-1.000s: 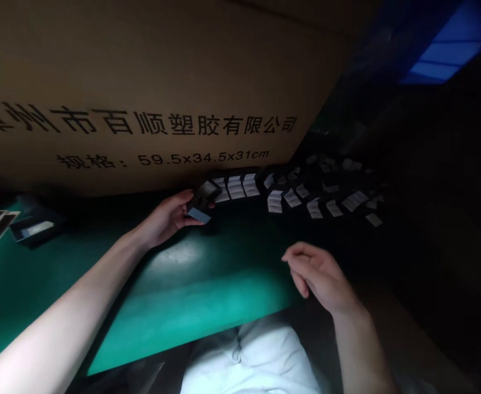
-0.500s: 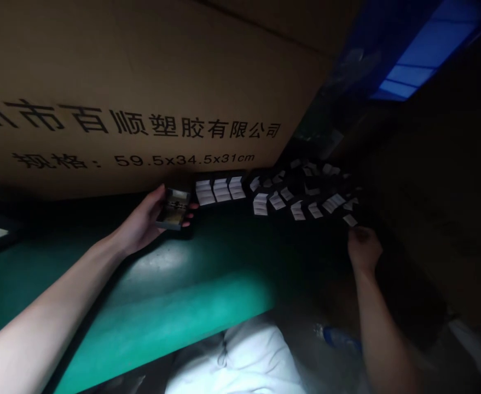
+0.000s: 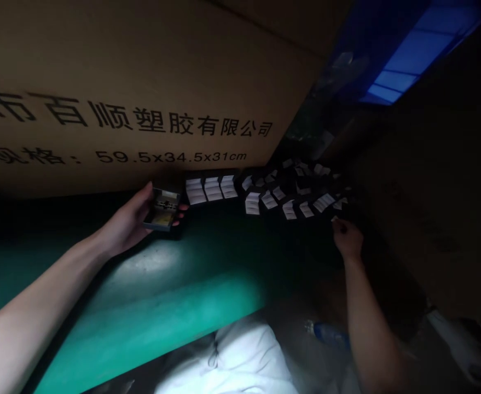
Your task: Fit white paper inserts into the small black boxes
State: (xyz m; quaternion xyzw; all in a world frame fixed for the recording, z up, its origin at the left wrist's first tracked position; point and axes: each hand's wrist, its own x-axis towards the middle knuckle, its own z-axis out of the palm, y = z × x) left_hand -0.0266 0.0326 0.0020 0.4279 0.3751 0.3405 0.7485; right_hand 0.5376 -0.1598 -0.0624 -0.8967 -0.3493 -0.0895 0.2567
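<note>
In my left hand (image 3: 129,219) is a small dark open case (image 3: 162,209), tilted toward me, with a hinge-like part across its middle and a yellowish patch inside. The thumb lies along the case's left side and fingertips show at its right. My right hand (image 3: 348,238) is closed in a pinch at the right of the table, on the edge of a small white piece (image 3: 334,219) that its fingers mostly cover. Several white folded pieces (image 3: 289,209) lie scattered beyond that hand. Three more white folded pieces (image 3: 213,189) stand in a row right of the case.
A large printed cardboard box (image 3: 142,71) rises behind the green table (image 3: 174,306). Another dark box-like surface (image 3: 437,219) borders the right side. Below the table edge are white cloth (image 3: 240,361) and a blue object (image 3: 328,335) on the floor. The light is dim.
The view has shifted slightly, moving everything left. My right hand has closed its fingers over the small white piece that lay just beyond them. My left hand keeps holding the case.
</note>
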